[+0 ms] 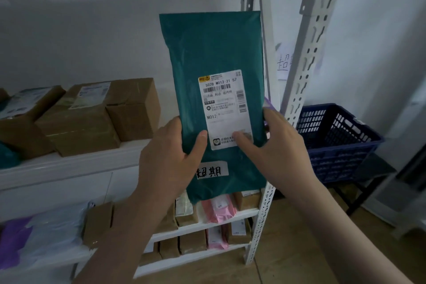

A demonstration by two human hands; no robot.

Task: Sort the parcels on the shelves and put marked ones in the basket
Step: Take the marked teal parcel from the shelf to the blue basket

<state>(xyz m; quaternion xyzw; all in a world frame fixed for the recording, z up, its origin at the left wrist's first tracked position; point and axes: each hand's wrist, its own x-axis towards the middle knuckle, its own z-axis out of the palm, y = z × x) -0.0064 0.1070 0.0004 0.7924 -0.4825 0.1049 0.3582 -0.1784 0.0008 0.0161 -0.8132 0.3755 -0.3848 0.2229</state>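
I hold a dark green plastic mailer parcel (214, 57) upright in front of the shelf, its white shipping label facing me. A white handwritten sticker (212, 171) is stuck on its lower part. My left hand (170, 157) grips its lower left edge, thumb on the front. Gripping the right edge is my right hand (276, 143), whose thumb lies across the label's bottom. The blue plastic basket (334, 140) sits to the right, beyond the shelf post, on a dark stand.
Brown cardboard boxes (92, 117) stand on the white shelf (69, 166) at left. Lower shelves hold more boxes, pink mailers (219, 208) and purple and pale bags (34, 240). A perforated white shelf post (297, 90) stands between parcel and basket. A handwritten paper sign (284, 62) hangs behind it.
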